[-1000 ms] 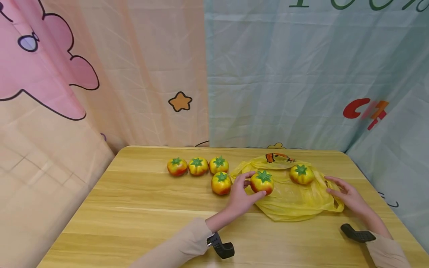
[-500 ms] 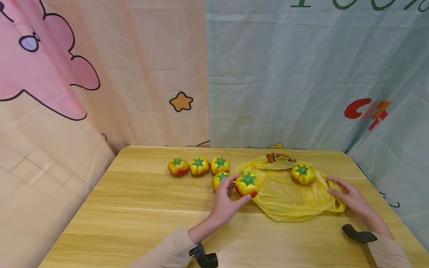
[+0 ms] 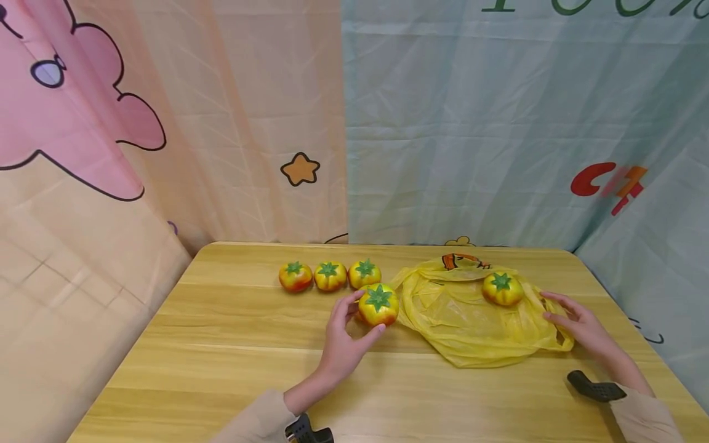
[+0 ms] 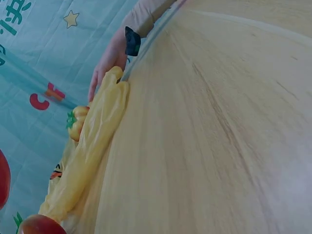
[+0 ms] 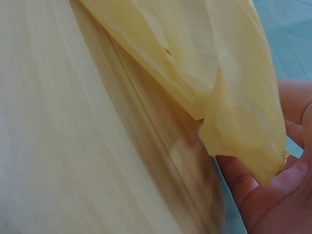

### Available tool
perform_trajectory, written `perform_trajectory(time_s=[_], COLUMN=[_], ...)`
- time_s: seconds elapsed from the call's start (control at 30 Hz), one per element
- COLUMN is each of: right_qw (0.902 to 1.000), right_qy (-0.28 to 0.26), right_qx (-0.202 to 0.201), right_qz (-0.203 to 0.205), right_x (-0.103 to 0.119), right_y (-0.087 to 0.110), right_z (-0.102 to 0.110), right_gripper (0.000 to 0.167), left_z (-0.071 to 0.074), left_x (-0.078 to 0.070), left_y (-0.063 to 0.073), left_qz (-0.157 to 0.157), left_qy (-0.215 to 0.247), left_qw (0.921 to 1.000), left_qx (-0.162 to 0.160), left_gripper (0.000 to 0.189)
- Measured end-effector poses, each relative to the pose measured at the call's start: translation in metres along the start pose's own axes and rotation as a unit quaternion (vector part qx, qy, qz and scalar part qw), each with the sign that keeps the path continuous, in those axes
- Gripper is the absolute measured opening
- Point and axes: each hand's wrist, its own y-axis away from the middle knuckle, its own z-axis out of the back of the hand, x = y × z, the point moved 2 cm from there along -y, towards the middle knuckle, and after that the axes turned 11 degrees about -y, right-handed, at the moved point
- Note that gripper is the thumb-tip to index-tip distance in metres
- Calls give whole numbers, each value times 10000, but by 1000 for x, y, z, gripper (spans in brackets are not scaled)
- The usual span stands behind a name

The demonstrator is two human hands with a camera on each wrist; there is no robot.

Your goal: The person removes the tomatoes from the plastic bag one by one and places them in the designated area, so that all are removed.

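Note:
In the head view my left hand (image 3: 339, 344) holds a yellow-red tomato (image 3: 379, 305) with a green star-shaped top, between thumb and fingers, left of a yellow plastic bag (image 3: 460, 326). It hides the tomato that lay behind it. The held tomato also shows red at the left edge of the left wrist view. My right hand (image 3: 581, 327) grips the bag's right edge; up close in the right wrist view, the bag's corner (image 5: 246, 131) lies between that hand's thumb and fingers. Another tomato (image 3: 502, 289) sits on the bag.
A row of tomatoes, a left one (image 3: 295, 277), a middle one (image 3: 330, 277) and a right one (image 3: 364, 273), lies near the back of the wooden table (image 3: 221, 357). Printed curtains (image 3: 255, 123) hang behind and beside the table.
My left hand has carried its tomato leftward, from over the bag's left part to in front of the row, covering the tomato there. My right hand stays at the bag's edge.

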Motion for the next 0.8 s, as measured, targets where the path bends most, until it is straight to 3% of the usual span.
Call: perform_trajectory(time_s=[0.4,0.67,0.8], right_qw=[9998,9993,9997], right_qy=[164,236,150], right_qx=[-135,-103,-66], right_qz=[-57,-284,-153], right_x=[-2,-1,0], right_y=[1,1,1], right_z=[1,-1,-2], right_gripper=[49,51,49], left_z=[31,53,60], left_x=[22,36,44], left_y=[12,11,9], left_qz=[167,371,440], left_qy=[-394,-556,-651], left_qw=[9986,9959,9943], left_qx=[-300,-608,-726], left_gripper=[60,60,60])
